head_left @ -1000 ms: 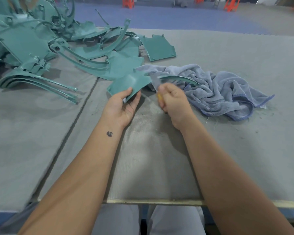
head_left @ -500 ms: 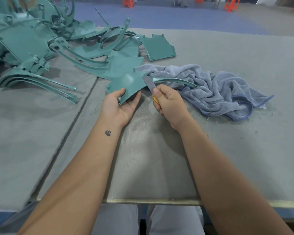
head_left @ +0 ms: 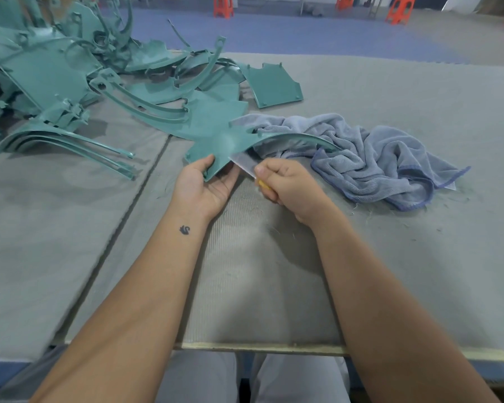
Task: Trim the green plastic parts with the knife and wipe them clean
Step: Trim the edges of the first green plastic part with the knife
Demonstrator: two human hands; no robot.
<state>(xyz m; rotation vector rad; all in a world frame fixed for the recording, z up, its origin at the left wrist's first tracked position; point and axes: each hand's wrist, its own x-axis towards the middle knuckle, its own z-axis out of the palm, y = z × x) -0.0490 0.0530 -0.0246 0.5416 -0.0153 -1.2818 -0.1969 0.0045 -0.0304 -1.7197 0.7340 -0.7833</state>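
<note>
My left hand (head_left: 205, 184) grips the near corner of a curved green plastic part (head_left: 224, 144), thumb on top and fingers beneath. Its long thin arm arcs to the right over the towel. My right hand (head_left: 288, 184) is curled round a knife (head_left: 246, 165) with a yellow handle, thumb pressed on the blade's base. The grey blade lies against the part's lower edge, just right of my left fingers. A crumpled blue-grey towel (head_left: 376, 158) lies on the table to the right, behind my right hand.
A big heap of green plastic parts (head_left: 70, 71) covers the far left of the grey felt table (head_left: 274, 271). One flat green panel (head_left: 274, 85) lies apart behind the towel. Thin shavings are scattered near the towel. Orange stools stand on the floor beyond.
The knife blade has slid down and left along the part's edge, toward my left hand. My left hand keeps its grip on the part; the part shifted slightly.
</note>
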